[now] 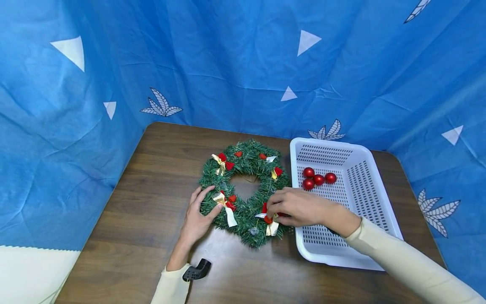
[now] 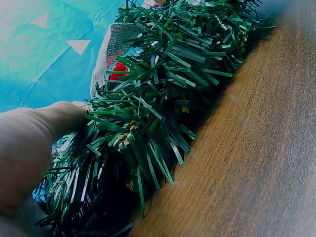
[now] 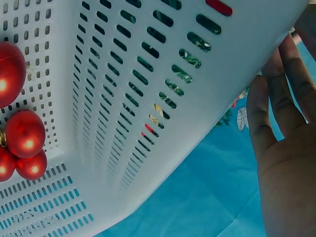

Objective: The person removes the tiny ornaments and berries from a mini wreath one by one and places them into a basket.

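Observation:
A green tinsel wreath point(image 1: 247, 228) with gold and red bows lies flat on the table. My left hand point(image 1: 196, 219) grips its left rim, thumb on top near a gold bow point(image 1: 219, 197); the left wrist view shows the thumb point(image 2: 64, 118) against the green strands. At the wreath's lower right, my right hand point(image 1: 294, 207) has its fingers bent over another gold bow point(image 1: 271, 229) and seems to pinch a small red ornament point(image 1: 282, 214), mostly hidden beneath them. In the right wrist view, the fingertips of my right hand point(image 3: 286, 133) disappear behind the basket rim.
A white perforated basket point(image 1: 300, 245) stands right of the wreath, under my right forearm. Several shiny red balls point(image 1: 318, 180) lie inside it. The brown wooden table point(image 1: 129, 236) is bordered at the back and sides by blue patterned cloth point(image 1: 228, 55).

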Demonstrator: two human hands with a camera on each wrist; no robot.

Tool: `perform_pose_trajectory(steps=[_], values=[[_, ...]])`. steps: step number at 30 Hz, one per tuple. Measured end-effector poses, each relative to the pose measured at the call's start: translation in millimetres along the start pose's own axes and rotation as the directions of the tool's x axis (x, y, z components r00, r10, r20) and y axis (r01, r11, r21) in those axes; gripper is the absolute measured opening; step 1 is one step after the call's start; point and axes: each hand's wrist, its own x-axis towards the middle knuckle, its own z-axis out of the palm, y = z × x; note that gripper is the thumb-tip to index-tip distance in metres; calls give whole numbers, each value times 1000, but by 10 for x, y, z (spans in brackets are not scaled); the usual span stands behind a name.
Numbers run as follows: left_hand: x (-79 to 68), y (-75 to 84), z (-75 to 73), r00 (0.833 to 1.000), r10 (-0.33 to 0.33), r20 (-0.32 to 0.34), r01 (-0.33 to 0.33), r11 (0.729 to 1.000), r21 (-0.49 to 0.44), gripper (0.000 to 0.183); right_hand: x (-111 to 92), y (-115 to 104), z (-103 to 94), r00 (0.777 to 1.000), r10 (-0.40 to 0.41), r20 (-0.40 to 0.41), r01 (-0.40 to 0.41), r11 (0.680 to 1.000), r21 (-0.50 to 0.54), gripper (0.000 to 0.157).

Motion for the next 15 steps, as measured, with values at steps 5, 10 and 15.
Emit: perform_pose_trajectory(steps=[5, 10, 15], values=[[0, -1, 0, 1000, 3, -4, -3, 1000, -1, 60, 36, -4, 21, 1000, -30, 3, 30, 1000, -8, 13], [1, -3, 3, 1000, 6, -6, -6, 1000, 2, 60, 58, -15, 13, 999, -7, 32, 7, 1000, 3, 15], [2, -4, 4, 1000, 2, -5, -2, 1000, -2, 61, 80, -21, 35, 997, 15, 70, -16, 1000, 20, 15]])
